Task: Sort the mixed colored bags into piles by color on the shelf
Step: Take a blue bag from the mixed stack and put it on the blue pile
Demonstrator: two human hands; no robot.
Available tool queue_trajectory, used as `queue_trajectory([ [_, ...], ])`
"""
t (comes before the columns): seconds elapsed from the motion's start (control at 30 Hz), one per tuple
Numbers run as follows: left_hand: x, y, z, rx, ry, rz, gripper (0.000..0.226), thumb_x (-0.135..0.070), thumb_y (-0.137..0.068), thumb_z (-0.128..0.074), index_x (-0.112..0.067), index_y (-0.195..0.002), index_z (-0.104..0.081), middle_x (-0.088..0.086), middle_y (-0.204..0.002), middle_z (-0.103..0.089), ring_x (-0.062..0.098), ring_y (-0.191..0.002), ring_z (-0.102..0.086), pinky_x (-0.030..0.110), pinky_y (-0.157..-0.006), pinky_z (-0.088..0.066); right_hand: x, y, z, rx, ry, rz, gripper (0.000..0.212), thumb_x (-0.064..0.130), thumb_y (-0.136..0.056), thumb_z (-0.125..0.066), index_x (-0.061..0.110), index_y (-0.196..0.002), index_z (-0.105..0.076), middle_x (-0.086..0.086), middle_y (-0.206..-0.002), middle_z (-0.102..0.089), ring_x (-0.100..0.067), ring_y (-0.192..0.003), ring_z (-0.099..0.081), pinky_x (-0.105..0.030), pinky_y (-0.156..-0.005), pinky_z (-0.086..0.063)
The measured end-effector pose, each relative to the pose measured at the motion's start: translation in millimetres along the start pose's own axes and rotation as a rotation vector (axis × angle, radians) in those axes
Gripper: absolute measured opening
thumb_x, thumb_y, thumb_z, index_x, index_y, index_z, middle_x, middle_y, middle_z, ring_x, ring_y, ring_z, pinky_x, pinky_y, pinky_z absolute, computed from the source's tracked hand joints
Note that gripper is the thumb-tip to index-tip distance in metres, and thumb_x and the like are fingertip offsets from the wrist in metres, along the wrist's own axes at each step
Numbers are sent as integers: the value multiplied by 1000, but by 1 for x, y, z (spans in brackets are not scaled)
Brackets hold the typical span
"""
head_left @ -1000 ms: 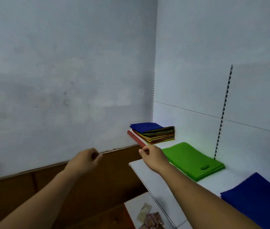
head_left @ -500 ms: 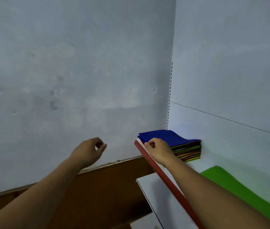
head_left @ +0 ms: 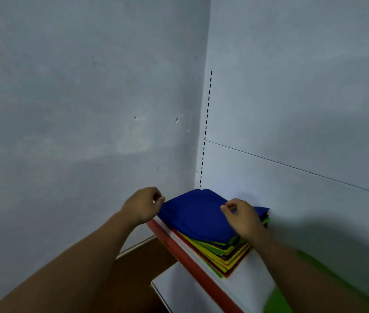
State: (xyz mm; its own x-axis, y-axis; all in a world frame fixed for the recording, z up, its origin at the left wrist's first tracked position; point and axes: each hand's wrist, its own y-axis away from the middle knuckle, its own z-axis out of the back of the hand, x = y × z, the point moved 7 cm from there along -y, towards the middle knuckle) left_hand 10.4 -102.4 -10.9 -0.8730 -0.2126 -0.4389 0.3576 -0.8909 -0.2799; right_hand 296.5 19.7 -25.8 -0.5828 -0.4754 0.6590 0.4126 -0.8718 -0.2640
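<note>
Head: left hand [head_left: 144,207], right hand [head_left: 243,220] pinch blue bag [head_left: 196,214] atop stack [head_left: 224,253].

White shelf [head_left: 250,288] with a red front edge [head_left: 192,265], set into the corner of the walls. A stack of mixed coloured bags [head_left: 226,253] lies at its far end, with a blue bag [head_left: 192,214] on top. A green bag [head_left: 276,301], blurred, lies flat nearer the camera, apart from the stack.
</note>
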Motion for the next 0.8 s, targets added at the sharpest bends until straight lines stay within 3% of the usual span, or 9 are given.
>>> queue_trajectory([
  [0.17,0,-82,-67,148,-24,-173,33,-40,-98,-52,-19,-118,-67,-2,-113,-66,14,-98,-61,33,-87,-54,-35,-16,-3,-84,131,-144,21,41,-91,-68,26,-107,-68,11,-104,-64,-7,-98,-59,-29,-92,-51],
  [0.3,2,-107,-110,255,-138,-295,30,-40,-98,-48,-17,-111,-61,4,-106,-64,18,-107,-53,33,-84,-50,-47,-7,3,-169,304,-238,30,46,-85,-73,29,-109,-69,7,-110,-64,-16,-107,-55,-37,-98,-48],
  [0.43,3,-112,-125,256,-234,-320,31,-43,-101,-43,-18,-112,-59,5,-111,-56,15,-89,-52,30,-81,-51,-39,5,4,-247,358,-322,42,38,-83,-78,22,-120,-67,-1,-118,-62,-24,-115,-53,-39,-104,-44],
  [0.53,-1,-111,-121,174,-276,-382,32,-44,-100,-43,-18,-107,-60,6,-111,-57,17,-81,-53,31,-77,-50,-43,15,3,-276,318,-440,60,40,-83,-77,21,-136,-56,-10,-133,-51,-28,-123,-50,-40,-105,-45],
  [0.63,-4,-104,-120,174,-307,-442,35,-47,-99,-43,-17,-109,-58,9,-110,-59,24,-92,-60,34,-78,-47,-46,26,4,-309,161,-551,74,38,-84,-76,15,-146,-42,-15,-140,-43,-32,-120,-54,-38,-100,-48],
  [0.7,-9,-101,-121,171,-317,-488,37,-51,-99,-42,-18,-109,-57,9,-107,-61,25,-91,-61,36,-79,-51,-52,33,9,-368,62,-621,78,39,-82,-79,11,-144,-42,-16,-136,-50,-32,-112,-60,-43,-94,-54],
  [0.8,-17,-98,-123,195,-240,-528,37,-52,-98,-42,-21,-113,-57,7,-106,-62,24,-91,-60,37,-81,-53,-49,41,20,-439,-76,-690,58,35,-81,-81,7,-124,-55,-13,-110,-65,-31,-93,-67,-51,-79,-60],
])
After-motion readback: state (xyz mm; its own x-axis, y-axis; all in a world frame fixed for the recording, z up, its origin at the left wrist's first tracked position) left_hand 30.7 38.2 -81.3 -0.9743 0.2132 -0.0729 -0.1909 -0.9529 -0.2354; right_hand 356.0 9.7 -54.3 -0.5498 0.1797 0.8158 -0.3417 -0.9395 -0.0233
